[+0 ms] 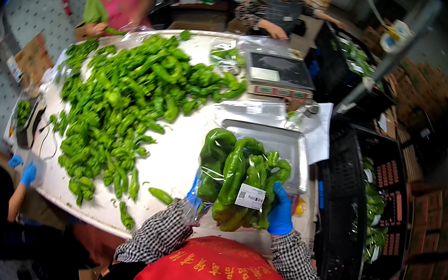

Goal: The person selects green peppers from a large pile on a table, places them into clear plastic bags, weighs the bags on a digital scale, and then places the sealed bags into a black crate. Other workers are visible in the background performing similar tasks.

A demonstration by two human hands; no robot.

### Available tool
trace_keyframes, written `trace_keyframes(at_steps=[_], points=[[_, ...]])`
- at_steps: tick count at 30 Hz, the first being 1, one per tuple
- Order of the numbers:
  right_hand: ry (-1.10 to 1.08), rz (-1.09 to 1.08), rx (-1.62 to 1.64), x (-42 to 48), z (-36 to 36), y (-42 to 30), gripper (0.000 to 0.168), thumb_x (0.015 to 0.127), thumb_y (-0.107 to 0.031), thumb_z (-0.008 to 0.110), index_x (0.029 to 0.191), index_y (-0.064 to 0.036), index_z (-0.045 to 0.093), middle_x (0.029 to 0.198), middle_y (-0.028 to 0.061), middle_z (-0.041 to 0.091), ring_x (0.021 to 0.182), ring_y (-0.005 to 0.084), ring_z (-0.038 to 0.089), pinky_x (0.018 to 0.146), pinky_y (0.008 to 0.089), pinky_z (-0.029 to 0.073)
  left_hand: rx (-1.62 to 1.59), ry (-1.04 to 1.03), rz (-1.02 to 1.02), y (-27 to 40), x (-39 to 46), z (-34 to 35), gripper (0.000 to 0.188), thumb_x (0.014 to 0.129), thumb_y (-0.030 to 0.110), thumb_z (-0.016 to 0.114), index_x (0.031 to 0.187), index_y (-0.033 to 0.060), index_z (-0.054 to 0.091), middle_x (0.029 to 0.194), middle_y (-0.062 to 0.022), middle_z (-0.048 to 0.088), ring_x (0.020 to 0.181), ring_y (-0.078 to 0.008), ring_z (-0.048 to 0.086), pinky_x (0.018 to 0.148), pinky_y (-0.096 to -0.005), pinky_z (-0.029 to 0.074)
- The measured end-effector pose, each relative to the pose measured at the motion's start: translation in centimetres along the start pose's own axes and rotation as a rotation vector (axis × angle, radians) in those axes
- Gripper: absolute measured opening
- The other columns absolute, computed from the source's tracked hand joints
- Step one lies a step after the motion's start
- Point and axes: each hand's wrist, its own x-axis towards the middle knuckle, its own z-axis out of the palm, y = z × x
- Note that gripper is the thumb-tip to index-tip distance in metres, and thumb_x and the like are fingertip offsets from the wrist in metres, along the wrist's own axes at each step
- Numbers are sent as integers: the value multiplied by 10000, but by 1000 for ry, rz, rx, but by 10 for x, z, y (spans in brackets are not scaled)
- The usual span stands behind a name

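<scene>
A clear plastic bag of green peppers (240,179), bearing a white printed label (250,196), is held up in front of me between both hands. My left hand (196,195), in a blue glove and mostly hidden by the bag, grips its left side. On the bag's right side, my right hand (281,212), also blue-gloved, has its fingers against the plastic. Just beyond the bag lies a metal tray (267,132). A big heap of loose green peppers (124,98) covers the left part of the white table (177,147), and one single pepper (160,195) lies near my left sleeve.
A digital scale (280,73) stands beyond the tray, beside a sheet of paper (320,133). At right, a black crate (358,223) holds bagged peppers; another crate (346,62) stands farther back. Two people work across the table, and a blue-gloved person sits at left. A metal pole rises at right.
</scene>
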Motion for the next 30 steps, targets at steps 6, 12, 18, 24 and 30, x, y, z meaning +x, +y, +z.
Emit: trace_keyframes(at_steps=[6,12,18,24,30], points=[[235,-322,-37,-33,-8,-33,379,1048,-241,518,1353,-32,601,1366,63,628,1242,196,594,1080,343,454,-8,-87,-251,-15,16,54,630,1036,422,545,1515,38,405,1482,-164,508,1304,-277,552,1073,-414,484],[242,-636,118,-120,-42,-125,387,975,-265,630,1315,-82,632,1251,50,685,1153,199,634,1031,364,479,-52,-71,-407,-56,20,65,644,1039,438,528,1513,19,413,1456,-196,536,1320,-306,543,1115,-423,448],[283,-889,106,-214,-95,-227,520,979,-391,622,1372,-54,572,1313,115,645,1157,274,644,1028,417,511,-86,-80,-479,-71,20,49,624,1054,460,484,1497,23,447,1341,-194,634,1306,-333,564,1140,-456,428],[623,-1031,-21,-213,-125,-306,445,965,-334,657,1325,-78,609,1246,89,667,1102,226,656,938,397,562,-8,30,-462,-64,16,34,609,1042,485,503,1459,40,504,1248,-170,687,1217,-316,623,1073,-441,479],[497,-954,-87,-147,-182,-357,339,922,-278,726,1184,-69,675,997,69,722,842,193,701,726,356,596,-20,140,-385,-47,4,18,576,1062,468,465,1447,43,515,1199,-163,711,1144,-309,666,1016,-436,517]])
